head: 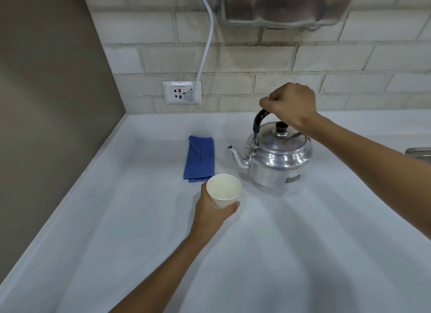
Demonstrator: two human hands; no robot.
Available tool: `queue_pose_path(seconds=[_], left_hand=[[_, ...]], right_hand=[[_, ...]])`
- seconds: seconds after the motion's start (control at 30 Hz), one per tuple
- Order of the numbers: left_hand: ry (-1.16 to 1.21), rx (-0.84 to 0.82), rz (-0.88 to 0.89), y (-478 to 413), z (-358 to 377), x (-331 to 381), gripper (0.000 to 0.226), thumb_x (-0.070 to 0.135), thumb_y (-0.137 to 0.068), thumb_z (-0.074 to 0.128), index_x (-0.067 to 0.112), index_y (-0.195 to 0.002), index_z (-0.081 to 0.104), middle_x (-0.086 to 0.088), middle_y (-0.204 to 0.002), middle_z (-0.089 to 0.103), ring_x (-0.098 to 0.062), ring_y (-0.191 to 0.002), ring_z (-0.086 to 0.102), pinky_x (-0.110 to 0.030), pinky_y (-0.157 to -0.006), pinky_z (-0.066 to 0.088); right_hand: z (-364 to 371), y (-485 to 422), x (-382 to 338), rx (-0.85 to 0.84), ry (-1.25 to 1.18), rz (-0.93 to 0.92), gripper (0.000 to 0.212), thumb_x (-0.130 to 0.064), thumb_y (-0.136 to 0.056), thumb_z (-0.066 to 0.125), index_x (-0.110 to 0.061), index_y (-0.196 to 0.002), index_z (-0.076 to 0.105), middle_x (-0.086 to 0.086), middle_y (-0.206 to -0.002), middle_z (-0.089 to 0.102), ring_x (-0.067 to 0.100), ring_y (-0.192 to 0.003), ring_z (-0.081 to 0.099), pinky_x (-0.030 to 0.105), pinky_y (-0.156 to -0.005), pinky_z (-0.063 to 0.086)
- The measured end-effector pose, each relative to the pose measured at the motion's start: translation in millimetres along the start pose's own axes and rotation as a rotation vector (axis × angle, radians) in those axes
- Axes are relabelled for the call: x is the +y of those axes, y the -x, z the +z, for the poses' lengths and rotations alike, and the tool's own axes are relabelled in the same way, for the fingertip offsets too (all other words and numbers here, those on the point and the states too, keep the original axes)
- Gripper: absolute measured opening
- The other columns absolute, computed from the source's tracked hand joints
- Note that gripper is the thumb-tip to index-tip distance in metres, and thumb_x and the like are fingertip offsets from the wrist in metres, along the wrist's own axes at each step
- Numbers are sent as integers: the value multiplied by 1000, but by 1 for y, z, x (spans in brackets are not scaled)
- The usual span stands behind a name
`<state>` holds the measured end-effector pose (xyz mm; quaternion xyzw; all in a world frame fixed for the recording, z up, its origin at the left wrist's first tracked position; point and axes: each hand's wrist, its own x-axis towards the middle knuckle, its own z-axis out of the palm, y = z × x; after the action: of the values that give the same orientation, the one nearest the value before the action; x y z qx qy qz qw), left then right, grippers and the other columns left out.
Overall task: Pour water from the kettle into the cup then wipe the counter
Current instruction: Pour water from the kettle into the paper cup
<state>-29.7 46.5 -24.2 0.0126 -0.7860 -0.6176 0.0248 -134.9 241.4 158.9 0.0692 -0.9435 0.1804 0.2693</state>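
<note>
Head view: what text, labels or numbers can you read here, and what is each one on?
"9PP-2", as best it reads, small and soft: white strip at the top of the wall socket.
Sticker low on the kettle: red and dark, too blurred to read.
Nothing written shows on the cup in the left hand, the blue cloth, the counter or the right hand.

Glossy metal kettle (278, 157), matt paper cup (224, 191), soft blue cloth (200, 158) — on a smooth white counter (256, 254).
</note>
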Motion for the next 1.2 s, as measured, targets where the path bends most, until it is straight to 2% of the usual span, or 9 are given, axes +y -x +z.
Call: queue_pose_path(seconds=[0.1, 0.13, 0.23, 0.33, 0.5, 0.73, 0.83, 0.97, 1.2], left_hand=[[-1, 9, 0, 2, 0, 3, 71, 22, -59, 84, 32, -115, 39, 26, -96, 50, 6, -87, 51, 3, -66, 40], [0, 9, -4, 2, 0, 4, 72, 22, -60, 84, 31, -116, 40, 22, -97, 52, 1, -88, 53, -4, -71, 46], [6, -9, -22, 2, 0, 7, 76, 21, -61, 83, 24, -123, 40, 7, -108, 54, -14, -99, 53, -40, -85, 54], [21, -19, -23, 3, 0, 10, 76, 19, -61, 83, 22, -124, 40, 2, -112, 54, -19, -103, 53, -49, -87, 52], [14, -31, -11, 3, -1, 12, 75, 18, -62, 82, 19, -124, 40, 1, -114, 55, -18, -104, 53, -44, -89, 52], [22, -39, 2, 2, -1, 11, 72, 19, -63, 82, 22, -122, 41, 6, -110, 54, -11, -98, 51, -18, -73, 41], [40, -44, 2, 2, -1, 10, 71, 18, -63, 81, 23, -121, 41, 6, -111, 55, -11, -99, 52, -19, -76, 41], [42, -42, -2, 2, -1, 10, 70, 20, -63, 81, 24, -120, 42, 8, -110, 55, -10, -97, 52, -9, -67, 41], [43, -37, 10, 2, -2, 9, 70, 21, -63, 81, 25, -120, 42, 10, -109, 54, -9, -97, 51, -5, -61, 43]], right_hand=[[-8, 13, -6, -15, 52, -64, 41, -24, -72, 54, -13, -39, 31, 3, -38, 24, 19, -43, 21, 27, -46, 21], [-10, 17, -8, -16, 72, -95, 43, -23, -71, 54, -14, -38, 27, 2, -38, 22, 18, -42, 19, 27, -46, 20], [-15, 26, -14, -19, 136, -182, 45, -19, -71, 54, -16, -41, 21, 1, -40, 18, 17, -43, 15, 27, -46, 21], [-18, 31, -19, -20, 199, -243, 46, -18, -71, 54, -16, -42, 19, 2, -40, 17, 21, -45, 19, 28, -48, 23], [-19, 34, -31, -8, 276, -353, 39, -21, -67, 47, -17, -44, 15, 6, -43, 18, 21, -49, 19, 22, -45, 14], [-23, 35, -43, 21, 320, -448, 28, -22, -64, 41, -15, -44, 22, 2, -39, 10, 21, -47, 15, 18, -48, 8], [-23, 37, -49, 16, 324, -482, 29, -20, -64, 42, -15, -44, 22, -4, -38, 4, 20, -46, 10, 18, -50, 8], [-27, 38, -53, 12, 328, -513, 29, -18, -64, 43, -14, -42, 23, -5, -39, 3, 16, -45, 4, 17, -50, 8], [-30, 38, -57, -14, 347, -539, 30, -18, -65, 44, -13, -42, 25, -6, -38, 5, 14, -42, 4, 17, -49, 9]])
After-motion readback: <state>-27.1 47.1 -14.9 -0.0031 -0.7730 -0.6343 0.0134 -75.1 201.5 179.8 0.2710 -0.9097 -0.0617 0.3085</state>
